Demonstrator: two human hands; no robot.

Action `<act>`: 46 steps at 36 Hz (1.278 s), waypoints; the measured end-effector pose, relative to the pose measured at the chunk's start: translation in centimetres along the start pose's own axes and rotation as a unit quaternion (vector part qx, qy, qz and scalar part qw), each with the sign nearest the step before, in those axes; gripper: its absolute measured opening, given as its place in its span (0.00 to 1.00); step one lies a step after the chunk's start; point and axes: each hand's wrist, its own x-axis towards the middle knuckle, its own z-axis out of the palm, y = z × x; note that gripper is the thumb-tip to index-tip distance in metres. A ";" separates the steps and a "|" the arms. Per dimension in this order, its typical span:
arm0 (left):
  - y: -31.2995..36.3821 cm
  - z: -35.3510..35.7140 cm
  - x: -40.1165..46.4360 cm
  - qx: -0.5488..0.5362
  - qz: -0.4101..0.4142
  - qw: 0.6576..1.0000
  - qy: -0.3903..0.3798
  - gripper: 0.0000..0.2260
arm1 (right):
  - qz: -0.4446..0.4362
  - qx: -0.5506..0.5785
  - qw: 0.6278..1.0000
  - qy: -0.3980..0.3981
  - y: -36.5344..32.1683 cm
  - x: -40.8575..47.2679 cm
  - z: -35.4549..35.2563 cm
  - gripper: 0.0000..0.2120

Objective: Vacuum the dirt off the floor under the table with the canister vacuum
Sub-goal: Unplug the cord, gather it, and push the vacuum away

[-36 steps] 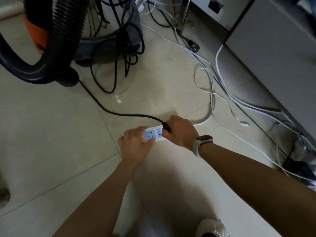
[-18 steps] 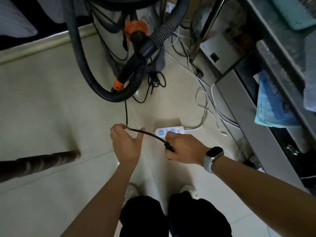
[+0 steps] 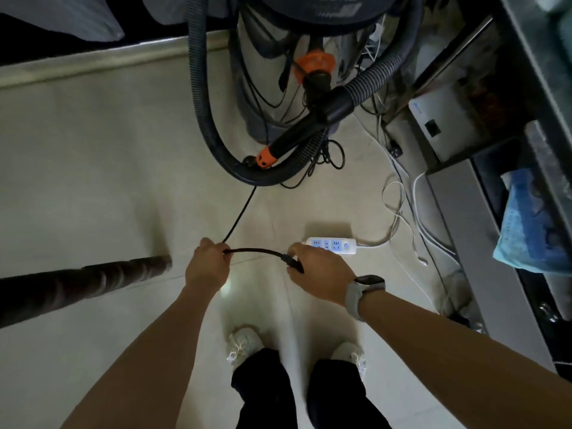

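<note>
The canister vacuum (image 3: 278, 66), a steel drum with a dark lid, stands at the top centre with its ribbed black hose (image 3: 201, 97) looped on the floor and an orange-tipped wand (image 3: 288, 144) across it. Its black power cord (image 3: 240, 212) runs from the drum down to my hands. My left hand (image 3: 209, 267) pinches the cord. My right hand (image 3: 318, 270) grips the black plug (image 3: 292, 264) at the cord's end, held above the floor. A white power strip (image 3: 332, 245) lies on the tiles just beyond my right hand, with no plug in it.
A dark table leg (image 3: 77, 286) juts in from the left. Metal shelving (image 3: 526, 150) with a white box and a blue cloth lines the right side. White cables (image 3: 402, 212) trail over the floor beside it. My two feet (image 3: 244, 342) stand at the bottom centre.
The plug came out of the power strip in my right hand. I stood up, and both hands lifted away with the cord stretched between them. My left hand closed tighter on the cord.
</note>
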 end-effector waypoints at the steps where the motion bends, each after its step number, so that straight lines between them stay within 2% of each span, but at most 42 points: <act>1: -0.7 -0.2 0.8 -0.035 -0.035 0.999 -0.002 0.13 | -0.004 0.007 1.000 0.002 -0.7 1.1 0.5 0.11; 3: -1.8 -0.9 2.4 -0.131 -0.100 0.986 0.000 0.11 | -0.011 0.020 1.000 0.016 -2.3 2.9 1.0 0.12; 5: -2.4 -1.8 3.4 -0.285 -0.151 0.946 -0.016 0.10 | -0.012 0.030 0.999 0.035 -3.6 4.2 1.1 0.12; 6: -2.3 -2.4 3.5 -0.390 -0.179 0.902 -0.034 0.11 | -0.014 0.031 0.999 0.043 -4.0 4.7 1.0 0.12; 7: -2.1 -3.0 3.6 -0.496 -0.206 0.842 -0.051 0.12 | -0.018 0.033 0.998 0.046 -4.3 5.1 0.7 0.12; 9: -1.8 -4.3 4.0 -0.628 -0.252 0.734 -0.063 0.09 | -0.031 0.047 0.998 0.039 -4.3 5.8 -0.1 0.12; 13: -0.7 -6.1 5.1 -0.777 -0.299 0.553 -0.033 0.03 | -0.048 0.045 0.998 -0.010 -3.6 6.5 -2.2 0.12; 15: 0.1 -7.2 5.8 -0.805 -0.312 0.505 0.001 0.05 | -0.054 0.043 0.997 -0.017 -3.6 7.0 -3.5 0.13; 17: 1.0 -8.5 6.5 -0.808 -0.329 0.489 0.020 0.14 | -0.058 0.031 0.998 -0.021 -4.0 8.0 -5.1 0.14; 18: 1.3 -9.2 6.9 -0.801 -0.339 0.493 0.021 0.15 | -0.061 0.023 0.998 -0.023 -4.1 8.6 -5.9 0.14; 21: 2.2 -11.6 8.3 -0.762 -0.360 0.538 0.010 0.05 | -0.071 0.027 0.997 -0.032 -4.7 10.8 -8.7 0.15; 26: 3.1 -15.6 11.2 -0.754 -0.359 0.541 0.092 0.05 | -0.100 0.047 0.993 -0.035 -6.2 14.0 -14.0 0.14; 29: 4.0 -19.1 12.4 -0.791 -0.328 0.496 0.142 0.12 | -0.128 0.016 0.991 -0.042 -7.3 15.3 -16.3 0.12; 31: 4.8 -21.9 12.8 -0.811 -0.305 0.472 0.158 0.11 | -0.132 0.006 0.991 -0.031 -8.2 16.0 -18.0 0.12; 37: 6.3 -30.6 12.2 -0.859 -0.228 0.437 0.136 0.05 | -0.127 -0.023 0.992 0.008 -12.3 15.1 -23.8 0.13; 41: 6.8 -36.2 11.1 -0.869 -0.201 0.429 0.146 0.07 | -0.146 -0.026 0.987 0.057 -14.9 12.9 -27.5 0.13; 43: 6.9 -38.7 10.3 -0.864 -0.188 0.438 0.164 0.08 | -0.146 -0.022 0.985 0.093 -15.9 11.8 -29.1 0.12; 44: 6.8 -39.9 9.8 -0.854 -0.181 0.457 0.172 0.09 | -0.141 -0.015 0.985 0.103 -16.4 11.2 -29.7 0.12; 46: 7.0 -41.9 8.5 -0.815 -0.161 0.527 0.179 0.09 | -0.134 0.006 0.985 0.111 -17.2 10.1 -30.8 0.11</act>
